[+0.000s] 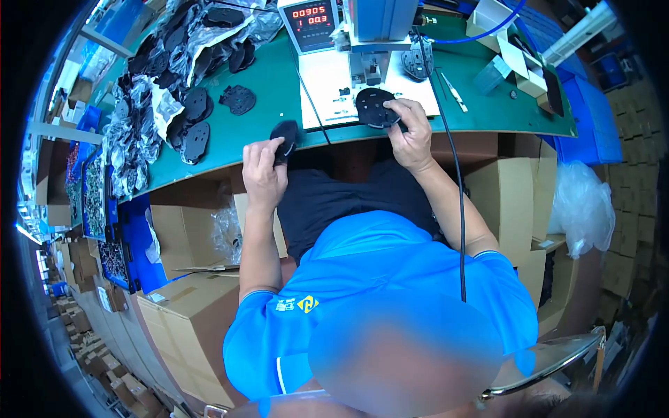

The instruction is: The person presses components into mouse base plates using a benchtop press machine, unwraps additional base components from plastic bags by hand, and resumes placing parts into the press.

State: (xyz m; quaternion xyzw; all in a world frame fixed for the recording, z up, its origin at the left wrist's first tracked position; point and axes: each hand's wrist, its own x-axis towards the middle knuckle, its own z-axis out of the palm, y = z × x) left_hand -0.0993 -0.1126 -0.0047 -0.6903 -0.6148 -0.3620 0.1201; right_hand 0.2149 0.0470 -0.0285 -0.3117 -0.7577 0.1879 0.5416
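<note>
My left hand (263,171) grips a black plate-like part (284,134) at the front edge of the green table; the part looks slightly blurred. Between thumb and fingers of my right hand (411,132) is another black part with small holes (375,108), held over the white base plate (327,87) of the machine (380,24). One more dark part (417,59) lies at the right of the machine head. On the left of the table, a loose black part (237,99) lies near a pile of similar parts (195,104).
A display box (311,24) with red digits stands left of the machine. A black cable (460,202) hangs past my right forearm. Rightward are a white pen-like tool (454,93) and small open boxes (526,73). Cardboard boxes (188,327) stand below the table.
</note>
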